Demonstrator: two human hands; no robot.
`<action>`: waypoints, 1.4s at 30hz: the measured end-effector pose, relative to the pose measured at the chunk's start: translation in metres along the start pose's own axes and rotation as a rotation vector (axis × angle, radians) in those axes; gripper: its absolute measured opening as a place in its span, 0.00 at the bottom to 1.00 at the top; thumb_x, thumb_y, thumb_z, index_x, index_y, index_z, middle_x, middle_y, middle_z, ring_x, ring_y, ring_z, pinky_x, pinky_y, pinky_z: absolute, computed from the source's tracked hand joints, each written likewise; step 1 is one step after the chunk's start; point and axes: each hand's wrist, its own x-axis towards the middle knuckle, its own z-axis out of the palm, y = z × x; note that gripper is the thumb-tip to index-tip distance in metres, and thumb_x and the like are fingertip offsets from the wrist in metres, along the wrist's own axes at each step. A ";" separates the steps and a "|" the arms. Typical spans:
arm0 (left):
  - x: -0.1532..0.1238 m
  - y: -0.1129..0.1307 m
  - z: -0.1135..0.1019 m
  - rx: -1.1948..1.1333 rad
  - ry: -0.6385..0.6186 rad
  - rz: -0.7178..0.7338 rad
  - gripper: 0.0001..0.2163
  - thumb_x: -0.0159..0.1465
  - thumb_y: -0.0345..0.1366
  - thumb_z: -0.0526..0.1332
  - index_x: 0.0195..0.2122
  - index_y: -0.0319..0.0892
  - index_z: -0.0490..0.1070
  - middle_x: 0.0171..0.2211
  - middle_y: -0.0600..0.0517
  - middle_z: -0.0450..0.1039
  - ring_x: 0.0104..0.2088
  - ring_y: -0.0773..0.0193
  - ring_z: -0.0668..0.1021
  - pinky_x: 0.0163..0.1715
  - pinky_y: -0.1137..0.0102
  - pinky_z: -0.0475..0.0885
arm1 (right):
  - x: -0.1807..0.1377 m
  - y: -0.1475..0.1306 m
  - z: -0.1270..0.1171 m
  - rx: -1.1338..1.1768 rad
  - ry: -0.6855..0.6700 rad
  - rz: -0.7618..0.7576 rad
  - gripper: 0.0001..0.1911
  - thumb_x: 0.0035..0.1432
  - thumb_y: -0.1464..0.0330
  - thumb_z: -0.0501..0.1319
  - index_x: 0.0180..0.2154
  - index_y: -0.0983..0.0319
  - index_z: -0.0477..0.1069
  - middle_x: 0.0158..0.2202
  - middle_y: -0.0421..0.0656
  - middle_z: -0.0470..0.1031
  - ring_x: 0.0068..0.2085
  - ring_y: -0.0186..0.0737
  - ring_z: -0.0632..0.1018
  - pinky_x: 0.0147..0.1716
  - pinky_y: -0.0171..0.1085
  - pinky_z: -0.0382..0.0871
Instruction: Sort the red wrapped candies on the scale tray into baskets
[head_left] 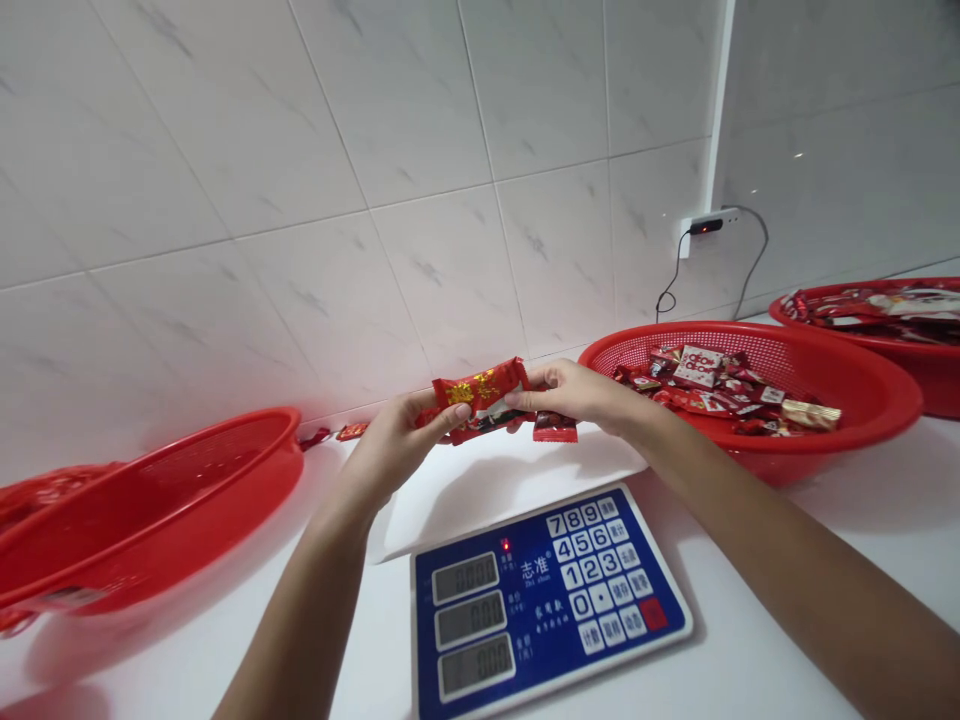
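Observation:
Above the white pan (480, 490) of a blue digital scale (532, 600), my two hands are closed on a few red wrapped candies (484, 388) with gold print. My left hand (405, 440) pinches their left end, thumb on top. At the right end, my right hand (566, 390) grips them with thumb and fingers. Just below the right hand shows a dark red candy packet (556, 428); whether it is held or lies on the pan I cannot tell. Zeros show on the scale's displays.
To the right is a red perforated basket (877, 400) of mixed wrapped candies, with another filled red basket (937, 350) behind it. A red basket (247, 480) stands at left. Small red packets (351, 431) lie near the tiled wall (420, 260). A power strip (709, 225) hangs there.

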 end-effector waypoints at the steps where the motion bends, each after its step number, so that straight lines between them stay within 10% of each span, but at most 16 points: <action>1: 0.000 -0.001 0.000 0.029 0.004 0.002 0.22 0.59 0.53 0.64 0.44 0.39 0.80 0.34 0.45 0.82 0.35 0.52 0.80 0.36 0.62 0.73 | -0.001 -0.001 -0.002 -0.027 -0.002 0.019 0.14 0.60 0.60 0.67 0.41 0.63 0.80 0.29 0.42 0.78 0.22 0.26 0.68 0.20 0.28 0.58; 6: 0.000 0.000 0.001 0.121 0.034 0.005 0.20 0.61 0.51 0.62 0.43 0.40 0.81 0.34 0.46 0.83 0.37 0.50 0.80 0.37 0.62 0.72 | -0.005 -0.006 -0.008 -0.100 0.097 0.047 0.16 0.60 0.62 0.66 0.45 0.64 0.80 0.19 0.36 0.68 0.18 0.26 0.59 0.17 0.30 0.49; 16: 0.004 -0.011 -0.007 0.460 -0.081 0.168 0.14 0.58 0.41 0.57 0.37 0.48 0.82 0.46 0.43 0.80 0.45 0.49 0.80 0.45 0.60 0.73 | -0.016 -0.016 -0.023 -0.434 0.137 0.048 0.16 0.52 0.73 0.66 0.45 0.61 0.81 0.39 0.46 0.81 0.31 0.35 0.76 0.30 0.33 0.66; 21: -0.009 0.009 -0.029 0.232 0.176 0.041 0.16 0.55 0.45 0.64 0.42 0.47 0.82 0.45 0.42 0.80 0.44 0.49 0.80 0.43 0.61 0.74 | -0.018 -0.019 -0.021 -0.442 0.225 0.053 0.11 0.52 0.68 0.69 0.40 0.63 0.81 0.35 0.47 0.80 0.31 0.38 0.77 0.30 0.34 0.66; 29: -0.018 0.031 -0.005 0.037 0.110 0.087 0.18 0.61 0.48 0.63 0.47 0.46 0.81 0.25 0.51 0.73 0.26 0.63 0.69 0.26 0.70 0.65 | -0.013 -0.022 0.021 0.219 0.051 -0.066 0.17 0.57 0.76 0.59 0.49 0.64 0.71 0.28 0.39 0.71 0.31 0.32 0.72 0.33 0.32 0.66; 37: -0.012 0.027 0.008 0.159 -0.046 0.072 0.19 0.62 0.55 0.61 0.39 0.46 0.82 0.31 0.51 0.78 0.28 0.62 0.72 0.30 0.69 0.64 | -0.017 -0.024 0.036 0.052 0.092 -0.062 0.23 0.58 0.72 0.59 0.56 0.60 0.64 0.43 0.43 0.72 0.40 0.37 0.76 0.43 0.37 0.69; 42: -0.009 0.023 0.009 0.130 -0.011 0.052 0.19 0.59 0.54 0.64 0.28 0.42 0.77 0.19 0.55 0.65 0.23 0.66 0.64 0.24 0.71 0.55 | -0.018 -0.022 0.034 0.082 0.058 -0.134 0.38 0.57 0.73 0.65 0.65 0.61 0.53 0.47 0.46 0.74 0.46 0.38 0.78 0.48 0.37 0.70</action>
